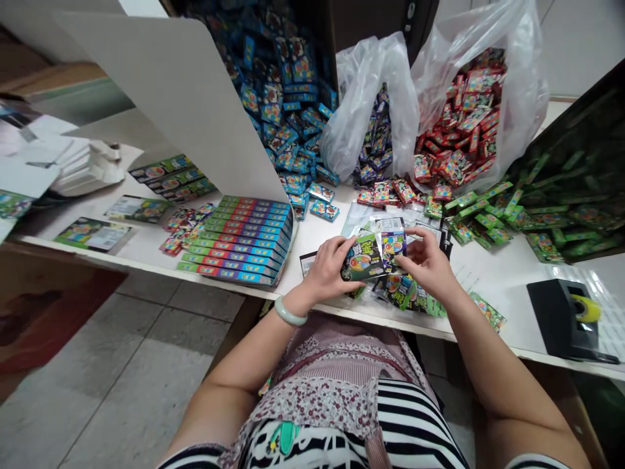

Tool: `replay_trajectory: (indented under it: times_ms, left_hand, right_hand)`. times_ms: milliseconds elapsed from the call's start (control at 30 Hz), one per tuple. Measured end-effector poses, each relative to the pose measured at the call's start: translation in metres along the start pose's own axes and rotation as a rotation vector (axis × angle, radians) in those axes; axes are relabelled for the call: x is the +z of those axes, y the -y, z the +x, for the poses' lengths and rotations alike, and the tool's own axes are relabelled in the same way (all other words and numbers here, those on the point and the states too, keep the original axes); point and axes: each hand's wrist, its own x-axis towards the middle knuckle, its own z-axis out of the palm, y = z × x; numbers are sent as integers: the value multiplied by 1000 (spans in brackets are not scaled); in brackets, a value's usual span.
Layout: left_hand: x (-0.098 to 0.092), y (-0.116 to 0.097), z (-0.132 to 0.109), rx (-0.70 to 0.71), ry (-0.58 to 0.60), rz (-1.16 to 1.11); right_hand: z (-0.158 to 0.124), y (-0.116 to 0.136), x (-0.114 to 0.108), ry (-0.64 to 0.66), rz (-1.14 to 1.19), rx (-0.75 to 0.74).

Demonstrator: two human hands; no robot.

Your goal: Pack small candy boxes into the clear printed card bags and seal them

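Observation:
My left hand (328, 268) pinches a small dark printed packet (362, 259) just above the white table's (493, 277) front edge. My right hand (426, 262) grips a small colourful box (393, 246) and presses it against the packet's open side. Both hands have their fingers closed on these items. Several more of the dark green packets (407, 293) lie under and in front of my hands. A stack of clear sleeves (364, 218) lies just behind them.
A fanned stack of flat display cards (244, 241) lies to the left. Behind are heaps of small boxes: blue (286, 98), purple in a plastic bag (374, 140), red in a bag (463, 124), green (551, 208). A black tape dispenser (566, 319) stands right.

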Motion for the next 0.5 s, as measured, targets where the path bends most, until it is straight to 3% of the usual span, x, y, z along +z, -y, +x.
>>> replay_trajectory:
  times_ms: [233, 367, 433, 500]
  left_hand:
    - [3, 2, -4, 19, -5, -2]
    - [4, 2, -5, 108, 49, -26]
    - [5, 3, -5, 93, 62, -44]
    - [5, 6, -6, 17, 45, -54]
  right_hand:
    - [5, 5, -8, 142, -40, -9]
    - [9, 6, -5, 361, -90, 20]
    - [12, 1, 1, 347, -69, 33]
    - [14, -4, 10, 215, -57, 20]
